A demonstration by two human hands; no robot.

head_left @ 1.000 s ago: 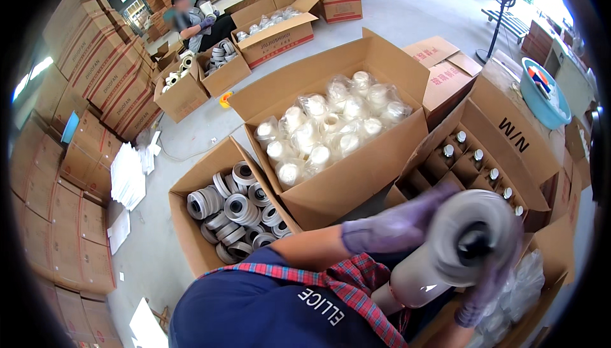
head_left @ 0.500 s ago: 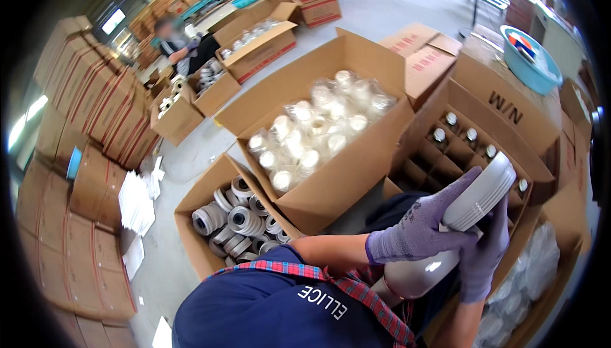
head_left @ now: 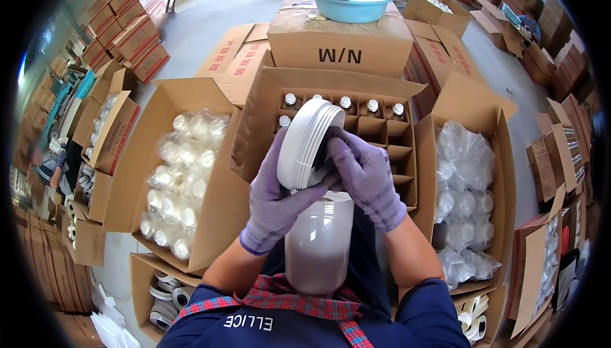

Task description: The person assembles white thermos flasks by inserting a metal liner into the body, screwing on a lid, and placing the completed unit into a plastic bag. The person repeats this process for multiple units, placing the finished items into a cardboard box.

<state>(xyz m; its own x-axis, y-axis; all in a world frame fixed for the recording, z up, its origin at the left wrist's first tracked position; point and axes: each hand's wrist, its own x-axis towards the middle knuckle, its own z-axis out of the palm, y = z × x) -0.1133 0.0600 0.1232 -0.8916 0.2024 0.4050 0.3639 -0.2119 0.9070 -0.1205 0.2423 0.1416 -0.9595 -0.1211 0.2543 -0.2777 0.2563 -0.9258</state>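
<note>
The left hand [head_left: 270, 205] wears a purple-grey knit glove, its fingers wrapped around the side and underside of a glossy white ridged ring [head_left: 301, 144], which is tilted above a smooth grey cylinder [head_left: 317, 249] close to the chest. The right hand [head_left: 370, 176], gloved alike, curls its fingers against the ring's dark inner part; I cannot tell whether they are closed on it. Beyond is a cardboard divided carton [head_left: 347, 82], its thin partitions framing silver-capped bottles [head_left: 345, 104]. The brown edges of a left carton [head_left: 219, 186] of film-wrapped white pieces [head_left: 181, 176] and a right carton [head_left: 507, 182] of crinkled clear bags [head_left: 464, 154] bound the working space at either side; grey floor [head_left: 210, 6] stretches away at upper left.
</note>
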